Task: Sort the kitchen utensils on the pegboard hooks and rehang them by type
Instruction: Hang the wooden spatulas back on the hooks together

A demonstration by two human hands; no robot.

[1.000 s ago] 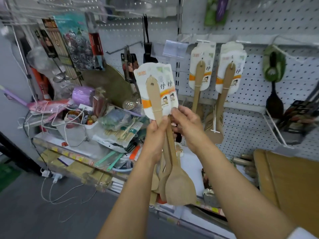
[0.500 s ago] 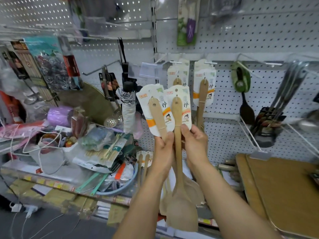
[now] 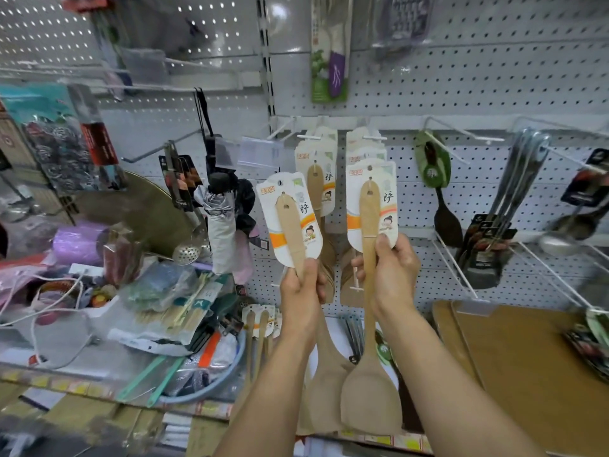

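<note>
Left hand (image 3: 301, 285): fingers curled round the handle of a wooden spatula (image 3: 324, 387), held upright with its blade down and its printed card at the top.
Right hand (image 3: 390, 275): fingers and thumb wrapped round the handle of a second wooden spatula (image 3: 369, 390), also upright, just beside the first but apart from it at the top.
Blades: the two overlap low in the view, the right one in front.
Pegboard (image 3: 494, 77): white, behind both hands.
Hanging spatulas (image 3: 316, 179): carded wooden ones on two hooks directly behind the held pair; how many hang there cannot be counted.
Black spatula (image 3: 446, 219): on a hook to the right, under a green card.
Steel utensils (image 3: 514, 192): a bunch farther right, probably ladles or turners; the blur hides which.
Umbrella (image 3: 220, 222): folded, hanging left of the hands.
Shelf (image 3: 82, 374): lower left, heaped with bagged goods and cords.
Cutting boards (image 3: 527, 357): wooden, lower right.
</note>
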